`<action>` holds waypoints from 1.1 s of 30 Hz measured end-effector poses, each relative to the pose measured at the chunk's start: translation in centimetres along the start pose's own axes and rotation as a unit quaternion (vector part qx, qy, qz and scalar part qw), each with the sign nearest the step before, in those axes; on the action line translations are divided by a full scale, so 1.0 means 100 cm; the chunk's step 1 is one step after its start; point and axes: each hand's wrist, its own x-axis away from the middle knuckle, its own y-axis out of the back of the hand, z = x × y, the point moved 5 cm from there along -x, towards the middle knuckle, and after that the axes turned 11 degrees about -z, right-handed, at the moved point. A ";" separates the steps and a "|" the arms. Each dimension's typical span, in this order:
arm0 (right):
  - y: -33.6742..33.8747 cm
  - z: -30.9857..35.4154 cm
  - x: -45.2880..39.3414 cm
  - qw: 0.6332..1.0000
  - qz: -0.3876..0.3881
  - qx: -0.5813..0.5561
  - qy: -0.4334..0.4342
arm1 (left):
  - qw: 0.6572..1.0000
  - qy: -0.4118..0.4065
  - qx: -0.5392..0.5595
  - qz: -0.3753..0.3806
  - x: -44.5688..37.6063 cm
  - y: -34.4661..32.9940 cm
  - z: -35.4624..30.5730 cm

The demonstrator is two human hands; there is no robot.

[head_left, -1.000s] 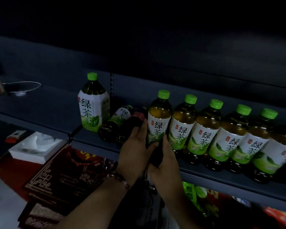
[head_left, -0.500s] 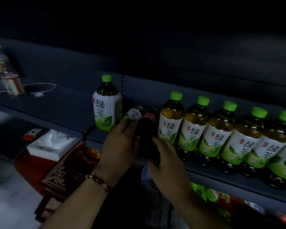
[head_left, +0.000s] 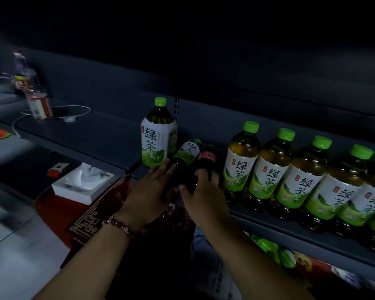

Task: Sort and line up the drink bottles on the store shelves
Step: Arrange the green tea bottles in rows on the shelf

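On the shelf (head_left: 108,135) I count two toppled bottles: my left hand (head_left: 148,191) lies flat-fingered on the green-tea one (head_left: 187,151), my right hand (head_left: 201,198) grips the dark one (head_left: 205,163). At 3 o'clock stand five upright bottles (head_left: 240,161).

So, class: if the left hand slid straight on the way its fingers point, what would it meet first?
Probably the lying green tea bottle: the left hand already has its fingertips at its dark base. Beyond that stands the big square bottle, though depth is unclear.
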 end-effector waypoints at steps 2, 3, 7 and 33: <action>0.005 0.000 0.010 1.000 -0.018 -0.013 -0.007 | 1.000 0.004 0.005 0.008 0.001 0.001 -0.001; 0.009 0.000 0.014 0.999 -0.028 -0.022 -0.011 | 1.000 0.006 0.007 0.011 0.001 0.001 -0.002; 0.018 -0.009 0.024 0.995 -0.052 -0.064 -0.056 | 0.999 0.015 0.028 0.015 0.004 0.003 -0.003; 0.034 -0.050 0.054 0.834 0.102 -0.496 -0.219 | 0.807 0.272 0.524 0.027 0.008 0.015 -0.066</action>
